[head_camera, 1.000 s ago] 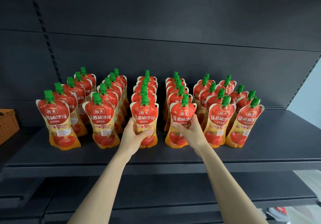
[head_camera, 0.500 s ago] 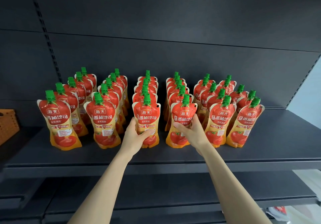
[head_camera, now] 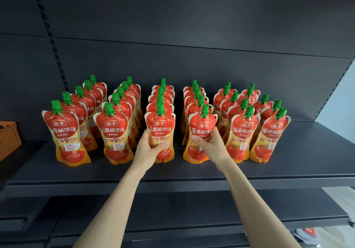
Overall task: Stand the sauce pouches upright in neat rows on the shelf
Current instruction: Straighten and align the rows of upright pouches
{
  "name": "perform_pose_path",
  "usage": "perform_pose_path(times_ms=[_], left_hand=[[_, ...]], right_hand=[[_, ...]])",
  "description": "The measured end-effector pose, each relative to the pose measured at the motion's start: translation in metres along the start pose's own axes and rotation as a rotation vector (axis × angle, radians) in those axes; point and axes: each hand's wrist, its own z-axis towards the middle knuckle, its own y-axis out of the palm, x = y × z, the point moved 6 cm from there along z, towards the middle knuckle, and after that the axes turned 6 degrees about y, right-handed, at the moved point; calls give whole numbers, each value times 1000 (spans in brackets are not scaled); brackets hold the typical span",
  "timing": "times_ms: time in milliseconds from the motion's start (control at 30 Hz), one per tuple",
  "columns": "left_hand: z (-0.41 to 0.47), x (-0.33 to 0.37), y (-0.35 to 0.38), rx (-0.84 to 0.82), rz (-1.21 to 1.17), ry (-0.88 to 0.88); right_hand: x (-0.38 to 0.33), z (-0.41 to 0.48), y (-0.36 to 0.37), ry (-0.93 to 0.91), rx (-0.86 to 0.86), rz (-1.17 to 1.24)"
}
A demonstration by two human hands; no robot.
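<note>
The sauce pouches (head_camera: 115, 132) stand upright on the dark shelf (head_camera: 172, 172) in the middle of the frame, in several rows that run from the front edge toward the back panel (head_camera: 192, 26). All have red and yellow fronts and green caps.

The left hand (head_camera: 148, 149) has its grip closed around the centre front pouch (head_camera: 161, 124). It holds the pouch at the narrow waist from the left side, with the thumb across the front. This pouch stands on the shelf, at the head of its row.

The right hand (head_camera: 211, 147) has its grip closed around the neighbour front pouch (head_camera: 203, 126), just to the right. The fingers come from the right side and the thumb lies on the label. This pouch leans a little to the right, and its base is on the shelf.

An orange basket (head_camera: 9, 138) is at the left edge of the frame. A lower shelf (head_camera: 192, 209) is at the bottom, under both forearms.
</note>
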Motion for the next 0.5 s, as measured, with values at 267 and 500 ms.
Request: perform_pose_path(times_ms=[267, 500], left_hand=[[-1, 1, 1, -9, -18, -16], [-1, -3, -1, 21, 29, -29]], right_hand=[[2, -1, -1, 5, 19, 12], [0, -2, -2, 7, 44, 13]])
